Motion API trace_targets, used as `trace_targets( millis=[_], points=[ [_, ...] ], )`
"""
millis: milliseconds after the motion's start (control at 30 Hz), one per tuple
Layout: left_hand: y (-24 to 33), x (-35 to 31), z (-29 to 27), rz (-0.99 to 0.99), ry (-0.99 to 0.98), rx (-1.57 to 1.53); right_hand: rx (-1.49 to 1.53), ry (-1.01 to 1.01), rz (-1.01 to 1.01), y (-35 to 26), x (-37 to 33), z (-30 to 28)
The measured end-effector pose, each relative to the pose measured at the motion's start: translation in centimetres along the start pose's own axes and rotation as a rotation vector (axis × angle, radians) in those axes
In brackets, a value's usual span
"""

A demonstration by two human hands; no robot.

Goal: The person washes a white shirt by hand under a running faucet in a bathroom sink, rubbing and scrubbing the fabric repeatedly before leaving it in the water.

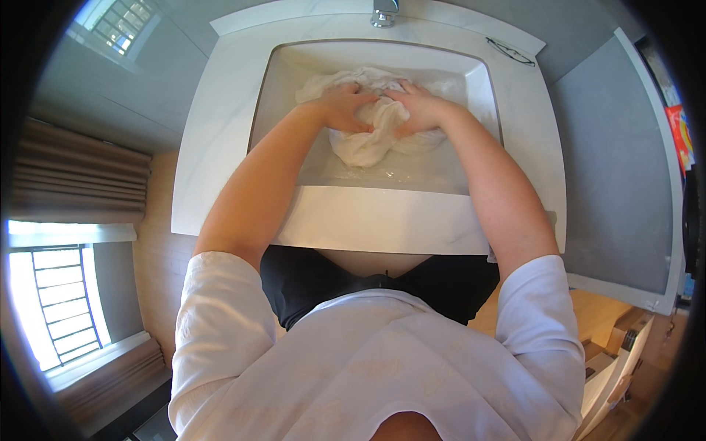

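Observation:
A wet, pale white cloth (365, 149) lies bunched up in the shallow water of a white rectangular sink (479, 87). My left hand (343, 107) is on the cloth's left side, its fingers pressed into the folds. From the right, my right hand (419, 110) grips the same cloth, with some fingertips hidden in the fabric. A bulge of cloth stands up between the two hands. Part of the cloth spreads behind them toward the sink's far side.
A chrome faucet (384, 13) stands behind the sink. Thin-framed glasses (510, 51) rest on the countertop (382, 220) at the far right corner. To the right is a grey panel (618, 169) with a light edge, and a red package (680, 138) beyond it.

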State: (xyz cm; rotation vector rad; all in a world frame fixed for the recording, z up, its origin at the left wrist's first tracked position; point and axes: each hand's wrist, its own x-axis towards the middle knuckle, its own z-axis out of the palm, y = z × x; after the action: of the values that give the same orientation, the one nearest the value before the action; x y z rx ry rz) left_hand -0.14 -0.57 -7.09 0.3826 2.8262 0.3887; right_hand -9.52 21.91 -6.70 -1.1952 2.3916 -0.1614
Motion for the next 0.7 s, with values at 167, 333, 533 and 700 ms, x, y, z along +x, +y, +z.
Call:
trace_targets(
  millis=[167,333,533,700],
  points=[
    [0.1,0.1,0.0,-0.015,-0.077,-0.013,-0.088,-0.064,0.108,-1.7,-0.2,-0.3],
    [0.1,0.5,-0.7,-0.016,-0.114,-0.033,-0.113,-0.147,0.115,-2.2,0.2,-0.2],
    [-0.8,1.1,-0.6,-0.002,-0.1,-0.212,-0.068,-0.006,-0.035,0.9,1.3,0.7],
    [-0.4,-0.5,-2.4,-0.081,-0.077,-0.239,0.228,-0.063,0.013,0.1,0.3,-1.2]
  ],
)
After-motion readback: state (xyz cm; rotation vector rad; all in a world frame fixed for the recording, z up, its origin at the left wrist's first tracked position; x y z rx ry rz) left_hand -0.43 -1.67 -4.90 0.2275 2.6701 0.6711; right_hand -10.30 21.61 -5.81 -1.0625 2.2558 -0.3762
